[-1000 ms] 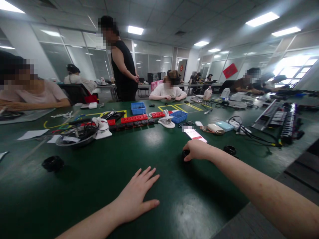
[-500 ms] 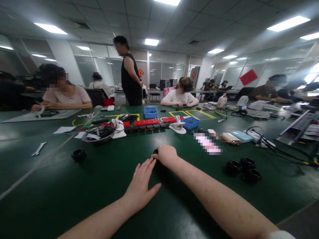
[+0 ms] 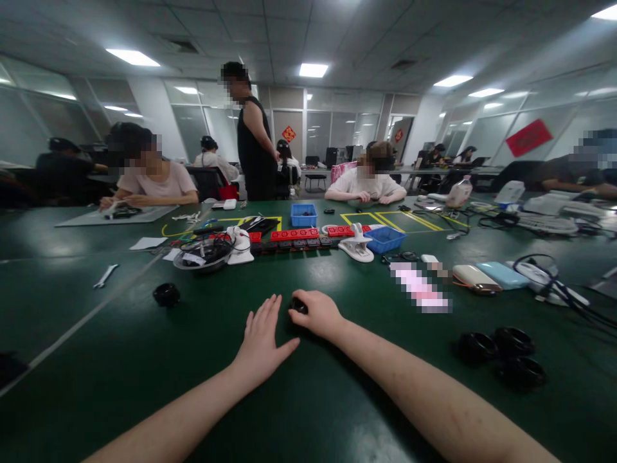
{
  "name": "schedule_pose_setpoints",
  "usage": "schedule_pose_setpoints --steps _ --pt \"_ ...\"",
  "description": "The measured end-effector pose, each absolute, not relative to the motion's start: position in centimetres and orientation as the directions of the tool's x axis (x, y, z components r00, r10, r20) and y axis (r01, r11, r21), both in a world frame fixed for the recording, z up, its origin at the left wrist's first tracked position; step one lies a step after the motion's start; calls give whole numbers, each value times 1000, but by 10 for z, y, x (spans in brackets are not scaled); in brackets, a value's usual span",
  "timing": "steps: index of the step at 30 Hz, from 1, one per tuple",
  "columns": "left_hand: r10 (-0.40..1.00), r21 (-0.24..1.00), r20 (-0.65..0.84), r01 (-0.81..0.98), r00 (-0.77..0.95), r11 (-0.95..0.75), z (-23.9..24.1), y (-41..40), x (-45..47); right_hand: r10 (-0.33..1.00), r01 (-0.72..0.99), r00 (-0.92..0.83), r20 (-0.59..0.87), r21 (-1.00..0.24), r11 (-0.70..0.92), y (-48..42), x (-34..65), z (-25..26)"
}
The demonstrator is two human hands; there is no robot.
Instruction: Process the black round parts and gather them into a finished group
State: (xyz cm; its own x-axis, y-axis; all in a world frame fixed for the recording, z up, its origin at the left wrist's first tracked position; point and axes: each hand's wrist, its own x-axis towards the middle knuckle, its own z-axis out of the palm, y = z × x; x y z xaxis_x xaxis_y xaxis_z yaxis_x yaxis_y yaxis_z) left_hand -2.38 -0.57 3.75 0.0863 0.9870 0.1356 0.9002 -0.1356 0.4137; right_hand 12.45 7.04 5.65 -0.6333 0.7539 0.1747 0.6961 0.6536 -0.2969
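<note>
My right hand (image 3: 319, 314) is curled over a small black round part (image 3: 298, 305) on the green table (image 3: 144, 360), fingers closed around it. My left hand (image 3: 261, 342) lies flat and open on the table just left of it, fingertips close to the black part. Another black ring (image 3: 166, 294) sits alone to the left. Three black rings (image 3: 501, 355) lie grouped at the right.
Red power strips (image 3: 295, 235), two blue bins (image 3: 303, 215), a white clamp (image 3: 357, 247), a bowl of cables (image 3: 201, 254), a wrench (image 3: 105, 276), phones and power banks (image 3: 486, 276) lie farther back. Several people sit or stand across the table.
My right hand has slid the black part leftward across the table to beside my left hand. The camera has turned left, so the group of black rings came into view.
</note>
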Motion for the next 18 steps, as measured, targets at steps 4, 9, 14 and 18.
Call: schedule_pose_setpoints --steps 4,9,14,18 --pt "974 454 76 862 215 -226 43 -19 -17 632 559 -759 160 -339 757 30 142 54" --pt "935 504 57 798 351 -331 47 -48 1 532 449 -834 143 -384 807 -17 164 59" --pt "892 550 33 737 450 -392 49 -55 4 522 452 -838 156 -335 826 -31 170 60" --pt "832 559 -27 698 554 -447 46 -48 -2 473 416 -833 285 -238 877 -29 170 55"
